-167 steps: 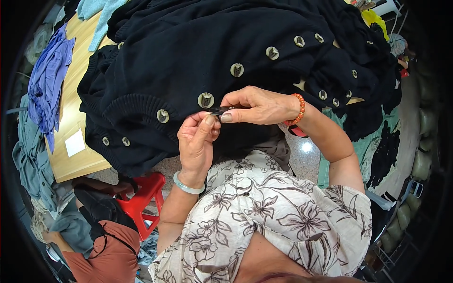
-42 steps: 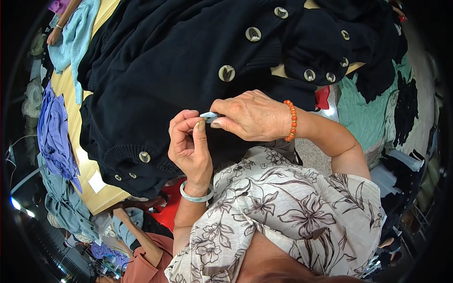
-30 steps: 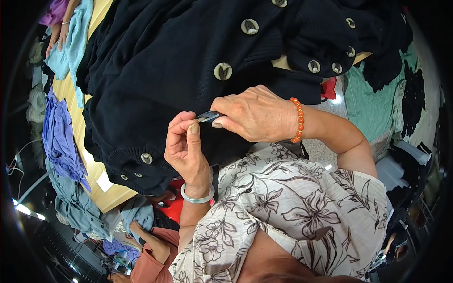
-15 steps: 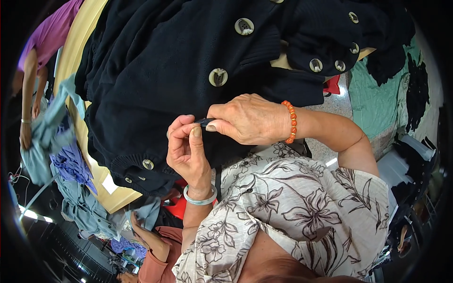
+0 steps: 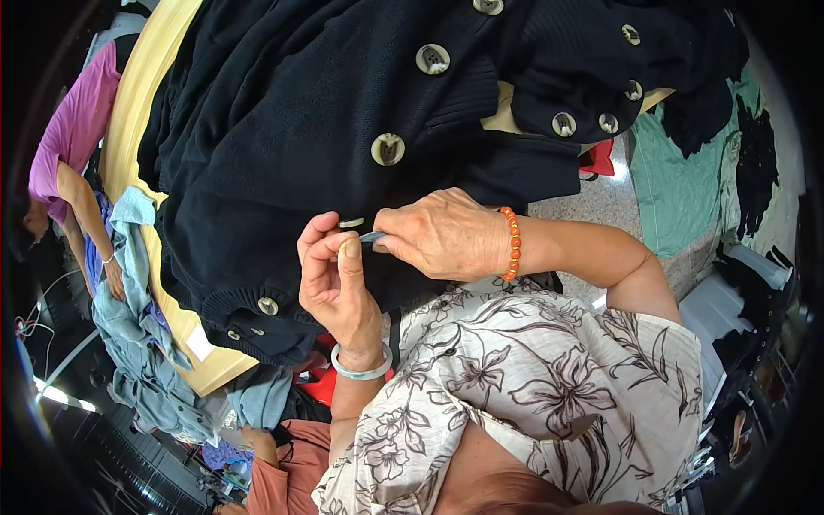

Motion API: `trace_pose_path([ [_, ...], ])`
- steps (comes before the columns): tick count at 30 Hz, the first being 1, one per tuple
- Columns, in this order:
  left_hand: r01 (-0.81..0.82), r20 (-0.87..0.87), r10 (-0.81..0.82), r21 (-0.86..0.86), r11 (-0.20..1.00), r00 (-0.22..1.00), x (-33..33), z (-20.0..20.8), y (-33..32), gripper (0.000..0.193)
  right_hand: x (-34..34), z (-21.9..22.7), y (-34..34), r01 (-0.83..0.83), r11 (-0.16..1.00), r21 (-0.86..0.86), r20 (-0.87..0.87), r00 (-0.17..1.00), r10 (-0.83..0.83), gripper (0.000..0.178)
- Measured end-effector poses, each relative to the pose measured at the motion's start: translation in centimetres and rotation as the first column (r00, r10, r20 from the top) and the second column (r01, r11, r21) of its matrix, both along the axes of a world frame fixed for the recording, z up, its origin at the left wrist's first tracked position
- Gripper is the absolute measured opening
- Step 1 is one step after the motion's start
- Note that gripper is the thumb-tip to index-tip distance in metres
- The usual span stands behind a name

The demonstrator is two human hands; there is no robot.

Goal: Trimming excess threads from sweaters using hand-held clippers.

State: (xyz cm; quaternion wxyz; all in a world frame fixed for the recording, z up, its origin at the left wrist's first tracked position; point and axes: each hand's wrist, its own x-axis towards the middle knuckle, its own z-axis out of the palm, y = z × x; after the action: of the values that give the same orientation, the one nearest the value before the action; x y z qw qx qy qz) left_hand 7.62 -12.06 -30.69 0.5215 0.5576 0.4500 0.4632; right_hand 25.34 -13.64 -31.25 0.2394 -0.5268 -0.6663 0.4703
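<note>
A large black knit cardigan (image 5: 257,163) with pale-rimmed buttons spreads before me. My left hand (image 5: 342,279), wearing a pale bangle, pinches thumb and forefinger together at the cardigan's near side. A button (image 5: 351,224), seen edge-on, stands just above those fingertips. My right hand (image 5: 446,236), with an orange bead bracelet, comes in from the right. Its thumb and bent forefinger close on a slim grey-blue piece (image 5: 371,237), whose kind I cannot make out. This piece reaches to the left fingertips, and what the left fingers pinch is hidden.
A pale wooden table edge (image 5: 142,94) curves along the left. Beyond it a person in a purple top (image 5: 81,120) handles grey-green garments (image 5: 129,318). Another person in a rust-coloured top (image 5: 292,468) is at lower left. Green cloth (image 5: 678,189) lies at right.
The slim piece has turned and now looks lighter; a button edge shows above my left fingertips. My right hand has shifted slightly nearer. The purple-topped person has leaned in and lowered the grey-green garment.
</note>
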Motion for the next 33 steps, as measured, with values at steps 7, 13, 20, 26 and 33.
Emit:
trace_pose_path([
  [7, 0.503, -0.338, -0.441, 0.122, 0.856, 0.832, -2.9, 4.0, -1.1, 0.018, 3.6, 0.7, -1.7, 0.255, 0.966, 0.034, -0.202, 0.949, -0.243, 0.025],
  [13, 0.2, -0.497, -0.009, 0.333, 0.921, 0.868, -1.3, 1.7, -1.2, 0.025, 4.2, -1.3, -2.0, 0.564, 0.798, -0.212, -0.51, 0.632, -0.583, 0.025],
  [20, 0.248, -0.592, 0.088, 0.461, 0.852, 0.801, 0.9, -0.9, 2.7, 0.024, 3.1, -0.6, 1.4, 0.396, 0.748, -0.533, -0.696, 0.297, -0.654, 0.033],
  [26, 0.3, -0.67, 0.044, 0.389, 0.871, 0.741, 0.3, 1.6, 2.5, 0.017, 2.8, -1.8, 0.7, 0.52, 0.753, -0.404, -0.711, 0.34, -0.616, 0.026],
  [33, 0.293, -0.576, 0.153, 0.605, 0.741, 0.803, 5.7, 3.5, 4.7, 0.033, 2.3, -2.1, 0.6, 0.514, 0.77, -0.377, -0.719, 0.362, -0.593, 0.037],
])
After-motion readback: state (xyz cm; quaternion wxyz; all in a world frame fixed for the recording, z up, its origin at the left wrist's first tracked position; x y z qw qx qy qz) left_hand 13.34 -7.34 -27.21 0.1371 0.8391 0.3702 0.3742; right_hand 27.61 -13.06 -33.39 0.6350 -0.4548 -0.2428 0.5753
